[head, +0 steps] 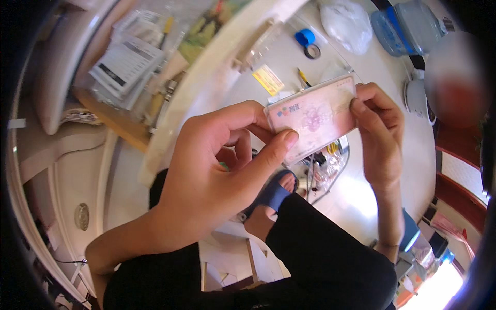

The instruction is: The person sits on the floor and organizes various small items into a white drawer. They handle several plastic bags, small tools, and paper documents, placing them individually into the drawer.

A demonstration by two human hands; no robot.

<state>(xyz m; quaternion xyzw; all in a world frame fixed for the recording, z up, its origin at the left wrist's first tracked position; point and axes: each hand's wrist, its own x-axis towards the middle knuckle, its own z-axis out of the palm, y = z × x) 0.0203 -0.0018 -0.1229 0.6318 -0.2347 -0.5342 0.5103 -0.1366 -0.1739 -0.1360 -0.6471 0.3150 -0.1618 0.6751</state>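
Note:
Between my hands is a pinkish printed card [316, 120] in what looks like a clear plastic sleeve or flat case, tilted and bearing writing and a logo. My left hand [217, 162] pinches its left end, thumb on the front face and bent fingers behind. A small green bit shows beneath the left fingers; what it is, I cannot tell. At the opposite end, my right hand [379, 124] grips the edge between thumb and fingers. Below the card, my foot in a blue slipper [277, 192] rests on the floor.
An open drawer at upper left holds papers [126, 71]. On the pale floor lie a yellow printed slip [268, 79], a blue roll [305, 37], a black tape roll [312, 51], a white plastic bag [346, 25], a large water bottle [409, 29] and a tray of small items [329, 170].

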